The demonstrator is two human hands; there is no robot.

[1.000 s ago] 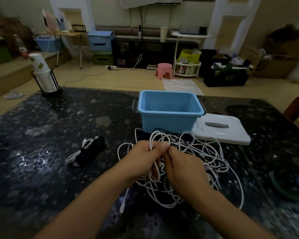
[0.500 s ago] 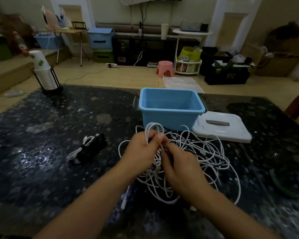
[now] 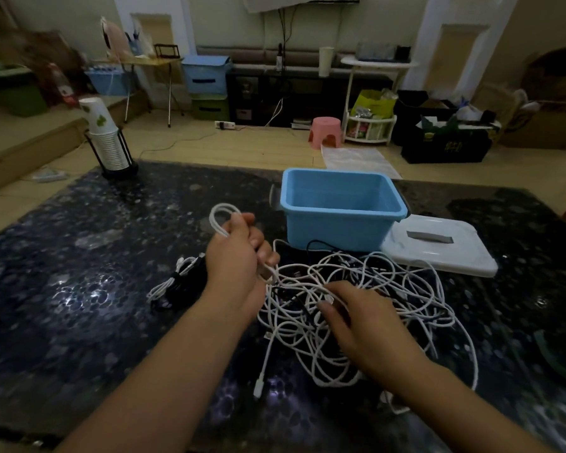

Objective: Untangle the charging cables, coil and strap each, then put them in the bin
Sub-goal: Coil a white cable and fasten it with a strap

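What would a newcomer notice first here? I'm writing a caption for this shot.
The tangle of white cables sprawled mid-table, with the right hand resting on it and the left hand gripping a loop pulled up from it. Just behind sits the blue bin, with its white lid lying flat at its right.

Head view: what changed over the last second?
The left hand pulled up and away to the left, drawing a white cable loop out of the tangle; its grip on that cable held. The right hand separated from the left and dropped lower, pinching a strand in the tangle. The blue bin, white lid and the black-and-white bundle stayed put.
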